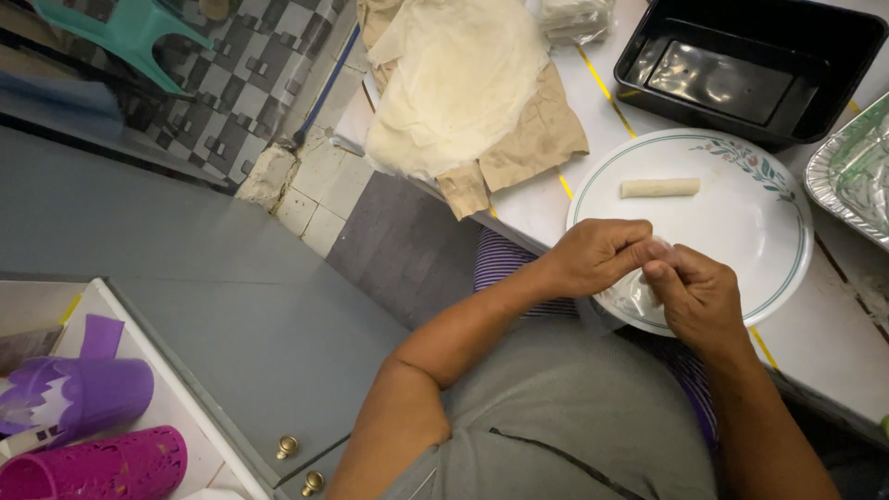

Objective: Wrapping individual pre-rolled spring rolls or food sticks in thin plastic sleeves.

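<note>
Left hand: our left hand [597,255] is curled almost closed, thumb and fingertips pinching a thin, pale translucent wrapper sheet [639,292] over the near rim of the plate.
Right hand: our right hand [696,294] meets the left at about 4 o'clock from it, fingers bent and closed on the same sheet; the two hands touch at the fingertips.
Wrapper sheet: it hangs crumpled between both hands, partly hidden by the fingers, so we cannot tell its full shape.
Plate: a round white plate [741,231] with a green ring and a floral sprig lies under the hands on the white table [833,352].
Roll: one finished pale roll [659,188] lies on the plate at 12 o'clock from the hands, apart from them.
Wrapper stack: a heap of cream wrappers [458,83] on brown paper [532,143] sits at 10 o'clock, well apart.
Black tray: a black rectangular tray [750,69] stands at 1 o'clock beyond the plate.
Foil pan: a foil pan [857,176] shows at 3 o'clock, cut by the edge.
Cups: purple and magenta cups [83,426] stand far off at 8 o'clock.
</note>
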